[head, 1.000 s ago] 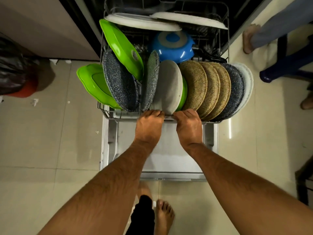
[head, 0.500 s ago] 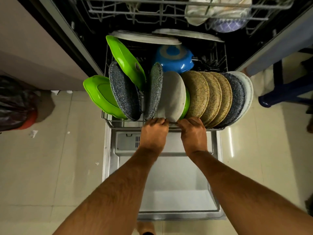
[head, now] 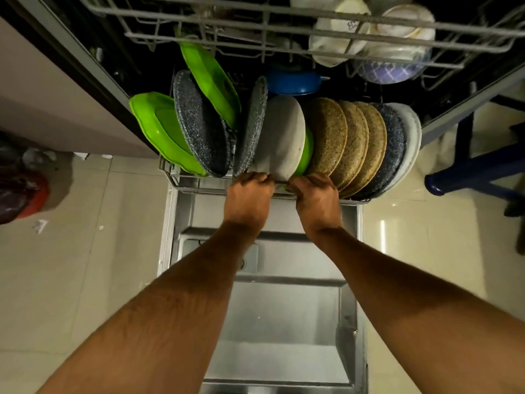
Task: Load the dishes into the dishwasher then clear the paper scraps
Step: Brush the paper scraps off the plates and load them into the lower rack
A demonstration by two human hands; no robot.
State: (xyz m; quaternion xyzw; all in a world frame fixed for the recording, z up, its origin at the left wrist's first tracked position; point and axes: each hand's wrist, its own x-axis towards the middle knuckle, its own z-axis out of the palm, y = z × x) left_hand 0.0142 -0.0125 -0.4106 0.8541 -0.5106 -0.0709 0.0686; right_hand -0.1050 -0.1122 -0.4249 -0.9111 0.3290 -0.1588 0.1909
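You are gripping the near rail of the lower rack (head: 199, 184) with both hands, left hand (head: 248, 194) and right hand (head: 315, 199); the dishwasher opening is lying straight ahead, far from you.

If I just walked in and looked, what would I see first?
Probably the row of plates standing on edge in the lower rack, above all the bright green plate at its left end. Next, the left hand and right hand gripping the rack's front rail side by side, over the open dishwasher door.
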